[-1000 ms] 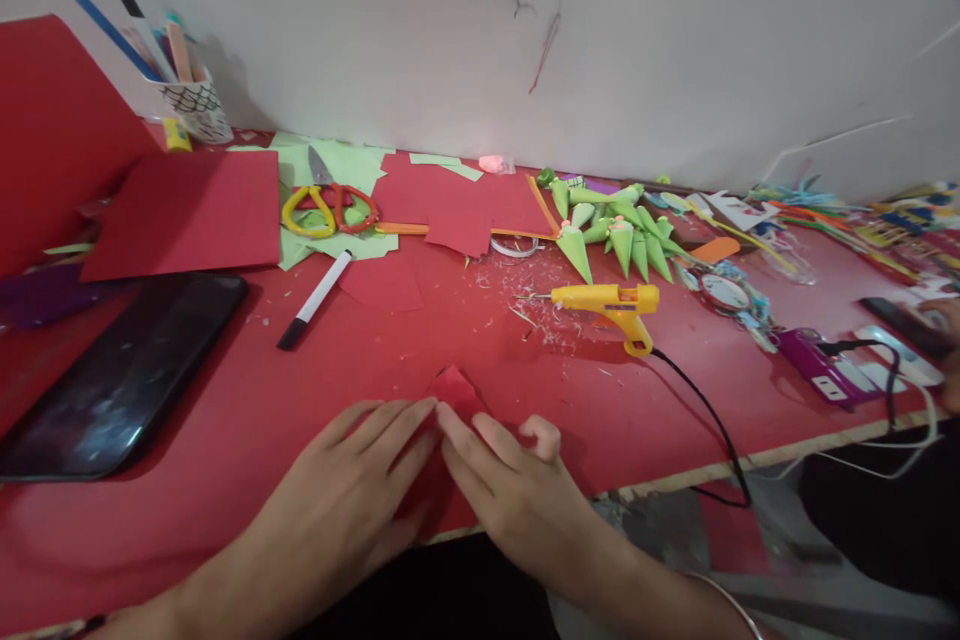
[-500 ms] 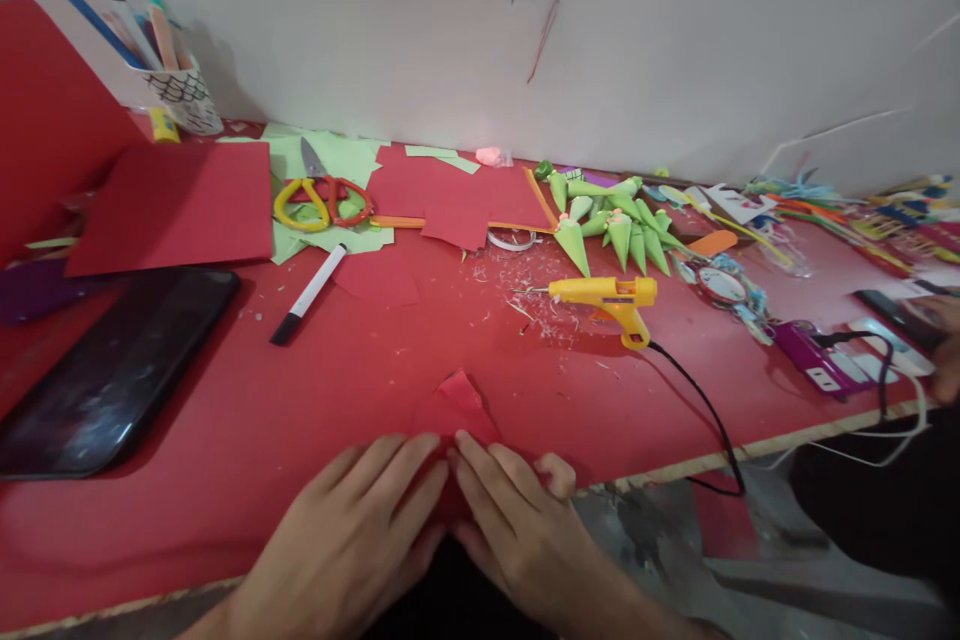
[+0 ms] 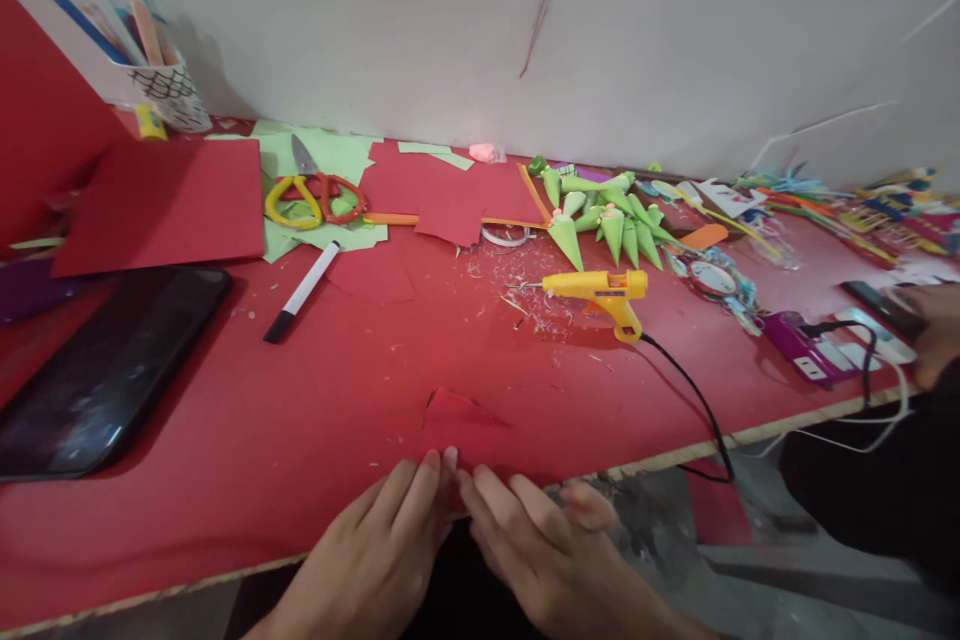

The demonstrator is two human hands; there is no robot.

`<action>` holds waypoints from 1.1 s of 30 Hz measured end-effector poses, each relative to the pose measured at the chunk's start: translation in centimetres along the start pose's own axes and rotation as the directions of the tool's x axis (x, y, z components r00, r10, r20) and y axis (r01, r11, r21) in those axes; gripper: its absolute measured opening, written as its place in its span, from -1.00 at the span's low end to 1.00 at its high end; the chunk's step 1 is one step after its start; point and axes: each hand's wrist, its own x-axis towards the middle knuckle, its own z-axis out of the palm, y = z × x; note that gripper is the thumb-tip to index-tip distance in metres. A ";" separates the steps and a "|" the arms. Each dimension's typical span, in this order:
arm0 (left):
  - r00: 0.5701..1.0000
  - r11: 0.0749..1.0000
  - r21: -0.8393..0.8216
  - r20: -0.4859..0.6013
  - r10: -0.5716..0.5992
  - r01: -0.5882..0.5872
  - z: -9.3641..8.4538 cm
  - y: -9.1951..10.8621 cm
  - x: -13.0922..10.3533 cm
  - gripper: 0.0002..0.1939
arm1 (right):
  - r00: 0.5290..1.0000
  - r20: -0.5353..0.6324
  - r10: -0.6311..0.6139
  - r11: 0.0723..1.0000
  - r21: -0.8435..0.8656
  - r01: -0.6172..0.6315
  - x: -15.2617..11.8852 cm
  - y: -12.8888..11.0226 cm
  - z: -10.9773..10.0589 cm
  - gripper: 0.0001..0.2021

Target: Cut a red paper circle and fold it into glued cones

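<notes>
A small folded piece of red paper (image 3: 465, 412) lies near the table's front edge, hard to tell from the red tabletop. Its near end reaches my fingertips. My left hand (image 3: 382, 540) and my right hand (image 3: 532, 540) meet there, fingers bent and pressed together with the paper between them. Part of the paper is hidden under the fingers. Beyond it, a yellow hot glue gun (image 3: 600, 288) rests on its side, its nozzle pointing left. A white marker with black ends (image 3: 302, 292) lies to the left.
Scissors (image 3: 315, 200) lie on green paper scraps (image 3: 345, 155), beside red sheets (image 3: 180, 200). A phone (image 3: 112, 370) is at left. Green paper cones (image 3: 611, 225) lie at the back. A purple power strip (image 3: 806, 350) stands right, near another person's hand (image 3: 937, 330). A pen cup (image 3: 172, 95) stands back left.
Both my hands have drawn slightly nearer to me, toward the table edge. More of the red paper's far part shows, now lying lower and wider. The view has shifted slightly.
</notes>
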 end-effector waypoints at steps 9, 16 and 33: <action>0.998 0.992 -0.116 0.033 -0.051 0.055 -2.3 -2.1 1.1 -0.75 | 0.994 0.015 0.106 0.961 0.254 -0.106 0.1 -1.2 1.7 -0.69; 0.986 0.981 -0.191 -0.168 0.002 -0.034 -2.1 -2.0 1.2 -0.63 | 0.985 -0.072 0.155 0.881 0.461 -0.105 0.4 -0.6 1.3 -0.76; 0.940 0.830 -0.454 0.055 -0.337 0.324 -1.1 -3.7 2.2 -0.66 | 0.965 -0.115 0.237 0.892 0.418 -0.169 0.6 0.4 1.7 -0.72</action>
